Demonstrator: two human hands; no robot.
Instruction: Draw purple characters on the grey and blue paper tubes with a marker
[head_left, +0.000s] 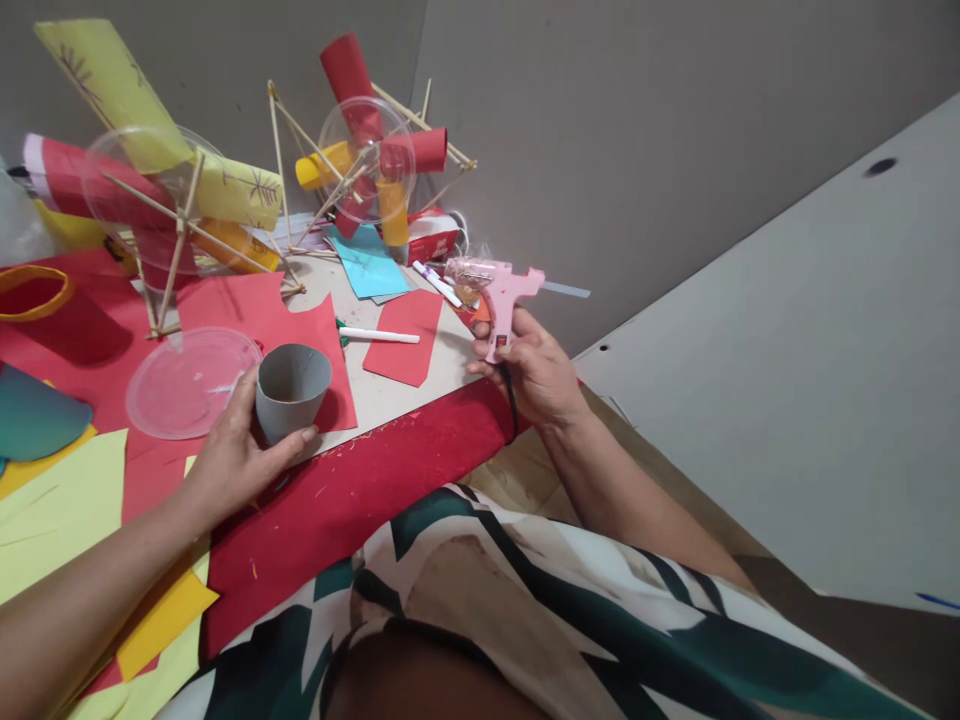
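My left hand (244, 450) is wrapped round a short grey cardboard tube (290, 410), its open end facing up, at the front edge of the table. In my right hand (529, 365) is a pink hot glue gun (504, 300), gripped by its handle. A clear glue stick (566, 289) pokes out of the gun's back end, and a black cord (512, 405) hangs below the handle. The nozzle points left, over the table's far right corner. Beside the tube lies a round clear plastic lid (191, 385) on red paper (255, 300).
Two models of sticks, clear discs and paper tubes stand behind: a yellow-red one (161, 165) and a red one (367, 140). A red tube (64, 315) lies left. A white marker (382, 335), red card (409, 360) and blue paper (367, 262) lie near the gun. Walls rise behind.
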